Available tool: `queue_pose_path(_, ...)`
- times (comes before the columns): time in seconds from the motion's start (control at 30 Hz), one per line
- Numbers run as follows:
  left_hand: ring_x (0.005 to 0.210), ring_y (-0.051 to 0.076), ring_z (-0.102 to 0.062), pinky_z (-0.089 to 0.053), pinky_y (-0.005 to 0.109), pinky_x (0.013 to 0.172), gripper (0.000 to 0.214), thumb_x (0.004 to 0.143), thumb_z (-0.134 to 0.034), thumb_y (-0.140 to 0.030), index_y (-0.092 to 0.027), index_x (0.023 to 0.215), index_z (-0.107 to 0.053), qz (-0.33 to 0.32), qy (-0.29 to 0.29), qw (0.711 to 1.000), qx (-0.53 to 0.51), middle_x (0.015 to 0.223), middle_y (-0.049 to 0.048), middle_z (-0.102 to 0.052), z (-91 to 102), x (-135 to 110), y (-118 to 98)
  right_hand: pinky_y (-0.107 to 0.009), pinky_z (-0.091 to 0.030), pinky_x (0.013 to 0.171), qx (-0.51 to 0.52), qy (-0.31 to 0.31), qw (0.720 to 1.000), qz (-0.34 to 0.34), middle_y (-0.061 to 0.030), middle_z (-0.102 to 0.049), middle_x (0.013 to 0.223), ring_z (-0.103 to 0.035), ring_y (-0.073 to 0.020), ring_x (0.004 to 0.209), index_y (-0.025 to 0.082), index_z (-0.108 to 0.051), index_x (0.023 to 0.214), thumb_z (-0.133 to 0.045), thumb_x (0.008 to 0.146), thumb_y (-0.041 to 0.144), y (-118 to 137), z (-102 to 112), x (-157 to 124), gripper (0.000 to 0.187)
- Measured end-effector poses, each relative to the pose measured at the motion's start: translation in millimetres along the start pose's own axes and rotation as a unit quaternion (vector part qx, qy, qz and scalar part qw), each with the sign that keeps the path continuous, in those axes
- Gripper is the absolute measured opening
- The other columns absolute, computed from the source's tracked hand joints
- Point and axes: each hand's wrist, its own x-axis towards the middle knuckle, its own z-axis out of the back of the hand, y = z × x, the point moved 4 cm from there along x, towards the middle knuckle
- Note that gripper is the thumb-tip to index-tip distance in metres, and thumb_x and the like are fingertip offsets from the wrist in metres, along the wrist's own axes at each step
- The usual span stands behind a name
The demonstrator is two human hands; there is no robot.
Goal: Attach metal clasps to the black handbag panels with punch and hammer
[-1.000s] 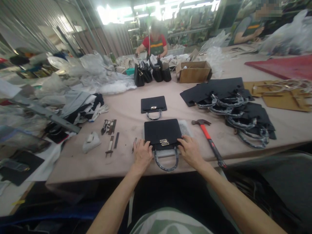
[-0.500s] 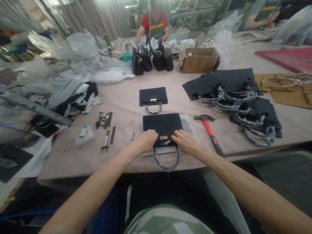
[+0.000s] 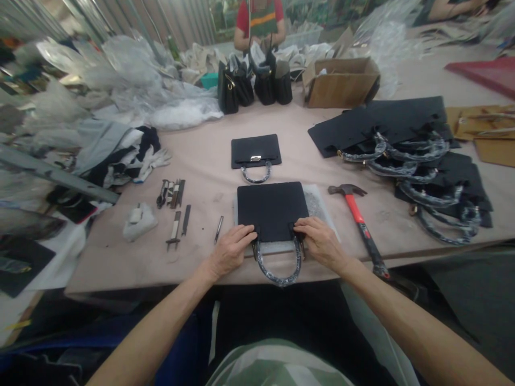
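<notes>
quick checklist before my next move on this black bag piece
1. Both hands on the piece: ok. The left hand and right hand sit on the near edge of the black bag piece, one at each handle base.
2. Firm grip: cannot tell whether they pinch or only press.
3. Piece flat on the pad: ok.
4. Handle free: ok, it loops toward the near edge of the table.
5. Hammer clear: ok, it lies to the right, apart.
6. Small tools clear: ok, they lie to the left, apart.
</notes>
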Motion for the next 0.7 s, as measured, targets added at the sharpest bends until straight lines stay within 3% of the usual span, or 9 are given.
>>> queue_pose_path(0.13,0.129,0.027,-0.056,-0.052,0.052,0.109,0.041,0.092,-0.047,-0.005,-0.02,0.126,-0.065,0.086,-0.037,0.995,-0.017,0.136,0.0137,-0.063,-9.5,-1.8,-14.7,-0.044,-0.05,0.094,0.045,0.011,0.998,-0.035,-0.0094,-0.068,0.114,-0.061,-0.0236,0.106,0.019,-0.069,0.108,-0.045,0.095,0.014,2.5,1.1,2.5,0.028)
queue_pose_path(0.23,0.133,0.028,-0.053,-0.05,0.052,0.111,0.039,0.093,-0.047,-0.007,-0.019,0.123,-0.067,0.128,-0.034,0.991,-0.013,0.139,0.014,-0.062,-13.9,-2.0,-19.8,-0.045,-0.048,0.093,0.019,0.035,0.997,-0.072,-0.0111,-0.067,0.112,-0.059,-0.0252,0.104,0.017,-0.07,0.106,-0.053,0.095,0.022,5.9,0.6,8.6,0.021)
queue_pose_path(0.37,0.131,0.028,-0.054,-0.05,0.054,0.11,0.039,0.093,-0.046,-0.007,-0.02,0.122,-0.068,0.138,-0.025,0.99,-0.015,0.139,0.0141,-0.062,-14.7,-2.4,-20.2,-0.043,-0.046,0.09,-0.019,0.055,0.994,-0.091,-0.0118,-0.067,0.109,-0.058,-0.0261,0.101,0.017,-0.071,0.104,-0.058,0.091,0.024,8.9,-3.8,17.2,0.02)
queue_pose_path(0.7,0.129,0.023,-0.058,-0.05,0.047,0.112,0.036,0.096,-0.043,-0.008,-0.018,0.123,-0.065,0.154,-0.067,0.985,-0.039,0.134,0.0142,-0.066,-9.4,-0.7,-26.0,-0.045,-0.046,0.092,-0.011,0.018,0.997,-0.08,-0.0102,-0.068,0.109,-0.06,-0.0264,0.103,0.019,-0.07,0.102,-0.059,0.089,0.024,0.2,-9.0,16.2,0.018)
